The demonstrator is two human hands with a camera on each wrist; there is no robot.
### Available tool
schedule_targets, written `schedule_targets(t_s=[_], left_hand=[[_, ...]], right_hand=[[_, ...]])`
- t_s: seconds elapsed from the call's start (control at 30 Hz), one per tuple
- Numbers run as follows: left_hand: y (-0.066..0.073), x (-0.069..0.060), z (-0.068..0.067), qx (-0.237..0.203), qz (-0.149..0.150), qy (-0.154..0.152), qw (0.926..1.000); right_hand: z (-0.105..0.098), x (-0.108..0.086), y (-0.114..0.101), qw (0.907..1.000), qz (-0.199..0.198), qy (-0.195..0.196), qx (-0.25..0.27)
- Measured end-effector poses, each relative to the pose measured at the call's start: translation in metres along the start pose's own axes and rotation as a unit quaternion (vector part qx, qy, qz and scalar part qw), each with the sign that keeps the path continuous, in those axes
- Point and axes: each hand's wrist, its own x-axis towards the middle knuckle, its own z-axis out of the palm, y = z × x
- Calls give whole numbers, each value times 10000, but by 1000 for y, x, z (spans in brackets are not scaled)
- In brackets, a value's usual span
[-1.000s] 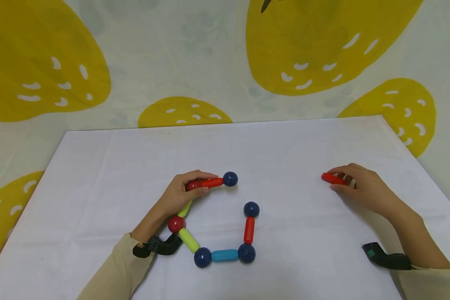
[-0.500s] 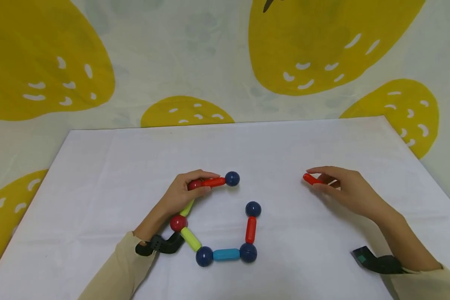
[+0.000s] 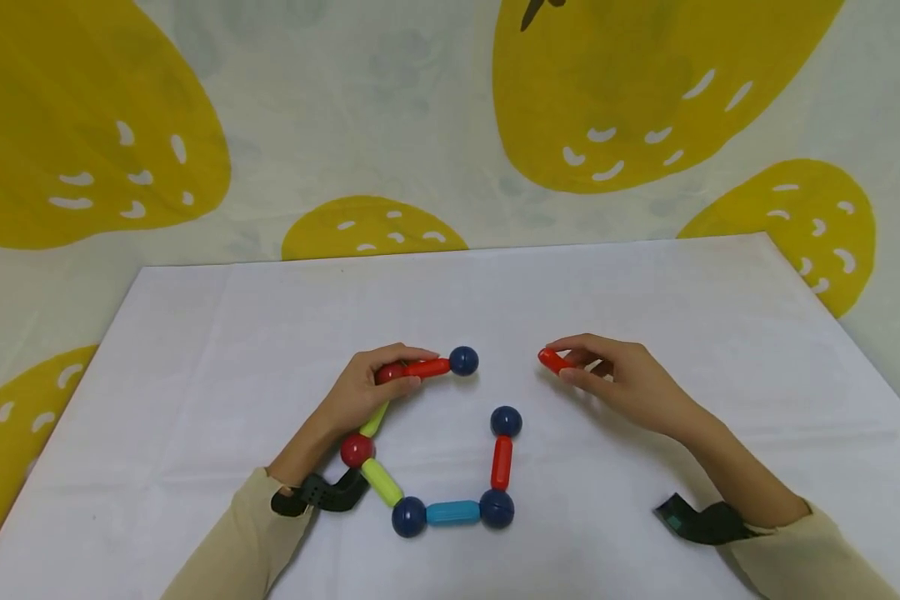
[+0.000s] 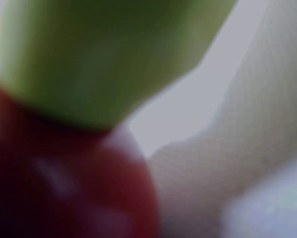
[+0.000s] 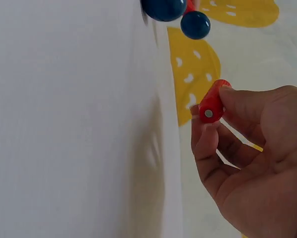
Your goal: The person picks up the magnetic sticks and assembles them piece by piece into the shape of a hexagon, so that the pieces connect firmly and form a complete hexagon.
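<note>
My left hand (image 3: 367, 379) grips the upper corner of a chain of magnetic rods and balls, at a red ball (image 3: 390, 372) and a red magnetic rod (image 3: 428, 367). A blue ball (image 3: 463, 361) sits on that rod's right end. Between thumb and fingers, my right hand (image 3: 615, 372) pinches a loose red magnetic rod (image 3: 553, 361), apart from the chain; a metal disc shows in its end in the right wrist view. Close and blurred in the left wrist view are a green rod (image 4: 89, 54) and a red ball (image 4: 79, 183).
The chain continues through a red ball (image 3: 357, 451), a green rod (image 3: 382, 482), a blue ball (image 3: 408, 517), a light blue rod (image 3: 453, 512), another blue ball (image 3: 497, 508), a red rod (image 3: 502, 463) and an end blue ball (image 3: 506, 421). A white table (image 3: 195, 350) meets a patterned cloth (image 3: 420, 108).
My right hand has moved left across the table with the red magnetic rod, closer to the chain. The left hand stays in place, still gripping the chain.
</note>
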Motion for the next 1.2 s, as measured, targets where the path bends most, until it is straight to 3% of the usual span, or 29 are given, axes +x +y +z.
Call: schedule_targets(t_s=[0.57, 1.2], left_hand=[[0, 0, 2, -47, -40, -20, 10000], [-1, 1, 1, 11, 33, 25, 10000]], right_hand=[[28, 22, -22, 9951, 37, -457, 878], [40, 30, -36, 9926, 147, -783, 912]])
